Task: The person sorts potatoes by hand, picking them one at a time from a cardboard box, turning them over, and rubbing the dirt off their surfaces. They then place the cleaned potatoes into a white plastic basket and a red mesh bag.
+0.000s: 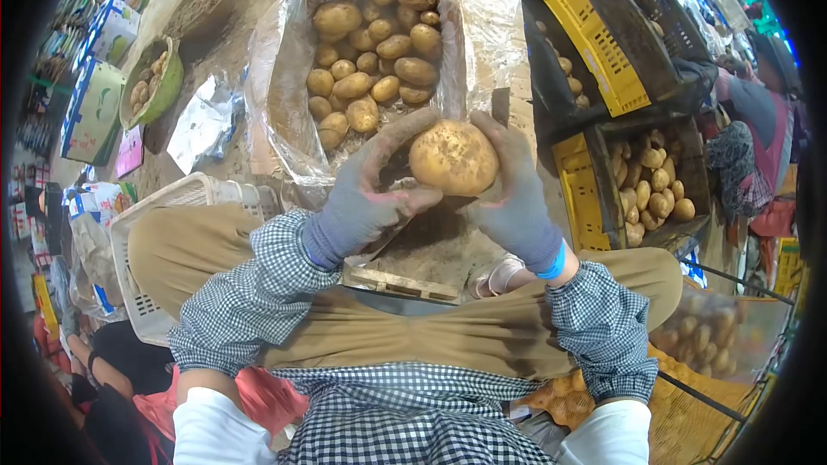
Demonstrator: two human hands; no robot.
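A large potato [454,158] with brown dirt marks is held up between both gloved hands, above the front of the box. My left hand [376,174], in a dirty grey-purple glove, grips its left side with the fingers curled round. On the other side my right hand [519,181], gloved alike, presses against the potato with its fingers; part of them is hidden. Beyond the hands is a cardboard box [493,39] lined with clear plastic. Many potatoes [380,53] of mixed sizes lie inside it.
Right of the box stand yellow crates [594,43] and a dark crate of potatoes [655,185]. A white plastic basket [142,293] is by my left knee. Farther left are a green bowl [172,86] with potatoes and a basin of soil [207,4]. Another person [767,129] sits at the far right.
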